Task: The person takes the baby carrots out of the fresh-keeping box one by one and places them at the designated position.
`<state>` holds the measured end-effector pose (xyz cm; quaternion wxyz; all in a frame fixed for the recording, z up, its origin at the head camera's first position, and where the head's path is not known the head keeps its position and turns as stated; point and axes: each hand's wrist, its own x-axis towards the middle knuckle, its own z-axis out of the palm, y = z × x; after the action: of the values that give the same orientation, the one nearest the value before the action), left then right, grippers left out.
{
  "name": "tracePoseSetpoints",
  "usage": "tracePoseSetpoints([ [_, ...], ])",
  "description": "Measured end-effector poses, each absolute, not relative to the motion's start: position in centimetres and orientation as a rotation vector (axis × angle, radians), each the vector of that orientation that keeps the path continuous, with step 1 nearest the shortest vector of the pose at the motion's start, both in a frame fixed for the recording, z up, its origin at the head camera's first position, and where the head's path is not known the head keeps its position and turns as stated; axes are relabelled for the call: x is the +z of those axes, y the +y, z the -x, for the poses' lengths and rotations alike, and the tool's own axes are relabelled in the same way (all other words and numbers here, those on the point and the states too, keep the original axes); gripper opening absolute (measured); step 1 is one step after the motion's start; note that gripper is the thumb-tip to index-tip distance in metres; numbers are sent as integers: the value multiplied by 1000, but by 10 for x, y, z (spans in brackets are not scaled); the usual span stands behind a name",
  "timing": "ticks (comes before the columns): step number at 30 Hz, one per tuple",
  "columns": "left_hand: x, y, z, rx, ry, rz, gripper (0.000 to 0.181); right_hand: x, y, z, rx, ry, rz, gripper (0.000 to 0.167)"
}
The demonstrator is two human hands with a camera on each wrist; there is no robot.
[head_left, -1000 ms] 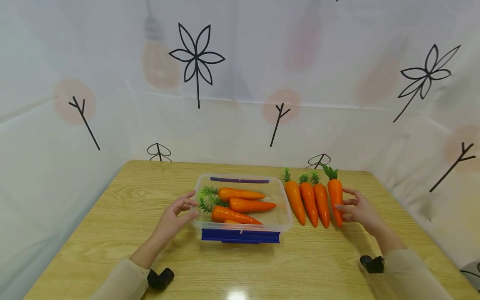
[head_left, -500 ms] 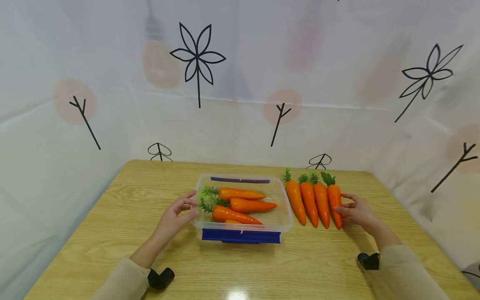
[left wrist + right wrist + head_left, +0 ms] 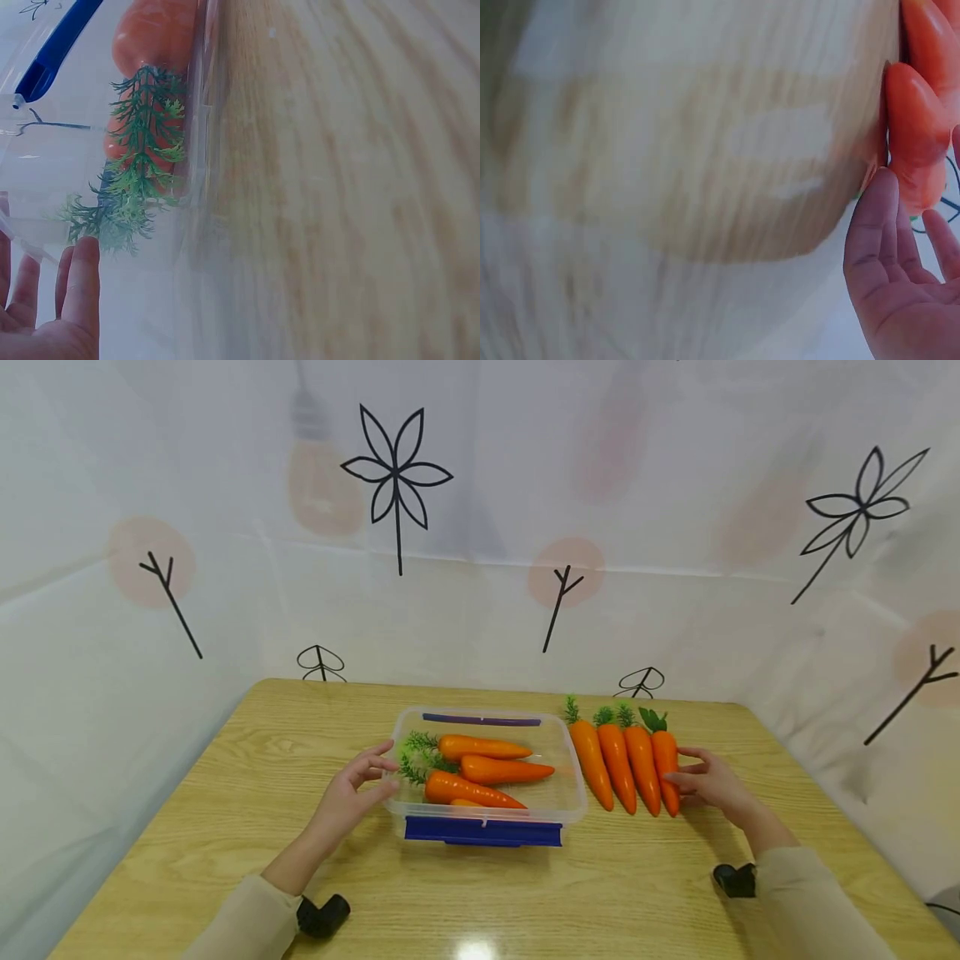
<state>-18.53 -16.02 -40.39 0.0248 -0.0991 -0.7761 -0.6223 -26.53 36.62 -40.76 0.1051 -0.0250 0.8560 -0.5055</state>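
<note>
We find the right hand at the far right of a row of carrots, on a glossy orange tapered carrot with broad dark-green leaves. Its grip pinches this carrot lightly, thumb across the face and fingers along the right side; how firmly, we cannot tell. The carrot lies on the light wood-grain desk, tip towards the wearer.

We note three other orange carrots with feathery green tops, lying side by side between it and a clear rectangular plastic container with a dark-blue front clip.

The left hand is at the container's left end; its grip is spread, fingers relaxed, fingertips at the rim. Inside, we count three glossy carrots lying crosswise, feathery tops to the left, and a fourth partly hidden by the front rim. A white cloth with black line-drawn flowers hangs behind the desk.
</note>
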Motion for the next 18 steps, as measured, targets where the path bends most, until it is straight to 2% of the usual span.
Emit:
tracePoseSetpoints([
  [18, -405, -160, 186, -1922, -2407, 286, 27, -367, 359, 261, -1328, 2753, 247, 63],
])
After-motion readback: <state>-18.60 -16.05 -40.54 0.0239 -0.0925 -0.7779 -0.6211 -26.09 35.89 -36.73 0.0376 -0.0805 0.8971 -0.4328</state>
